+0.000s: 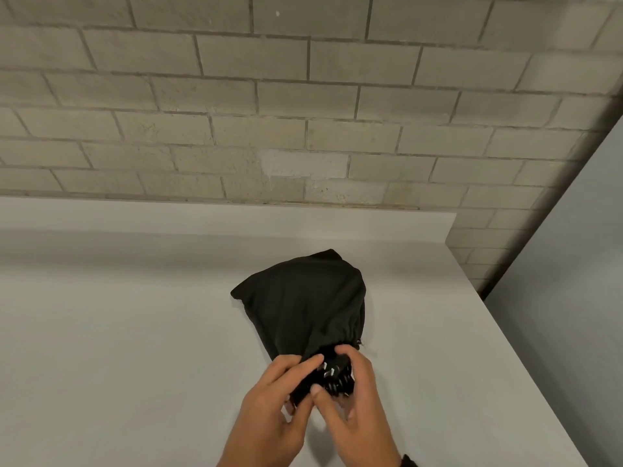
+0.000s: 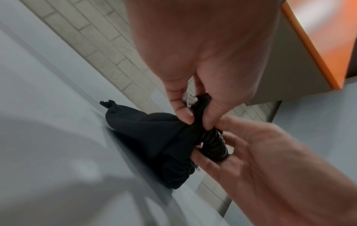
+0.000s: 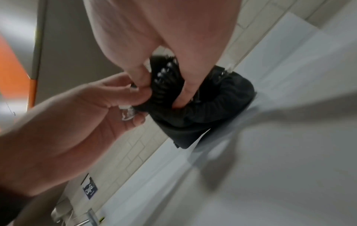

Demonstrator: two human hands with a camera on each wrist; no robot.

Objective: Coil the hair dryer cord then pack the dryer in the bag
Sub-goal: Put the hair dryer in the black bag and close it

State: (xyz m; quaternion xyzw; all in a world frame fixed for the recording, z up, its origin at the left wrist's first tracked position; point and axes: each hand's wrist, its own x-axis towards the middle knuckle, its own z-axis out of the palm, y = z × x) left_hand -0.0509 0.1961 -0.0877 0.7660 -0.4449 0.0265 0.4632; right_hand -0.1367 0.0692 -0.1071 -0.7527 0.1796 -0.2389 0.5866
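I read this as the packing step, nearly through: the black bag [image 1: 300, 298] lies bulging on the pale counter [image 1: 118, 315], its mouth at the near end between both hands. I can't see the dryer itself, so I judge it is already inside. The coiled cord [image 1: 333, 375] is what's left, a tight black spiral with glossy ridges, sitting right at the opening. My left hand [image 1: 269, 416] pinches the gathered edge of the bag between thumb and fingertips, along with a small white tag or cord end I can't make out clearly. My right hand [image 1: 354, 399] is curled round the coil, fingers [image 3: 185, 85] reaching into the mouth. Next I need to push that springy coil fully past the gathered rim while the left hand holds the mouth wide. The fabric is soft, matte, limp; the counter smooth; the wall [image 1: 303, 96] behind is rough pale brick.
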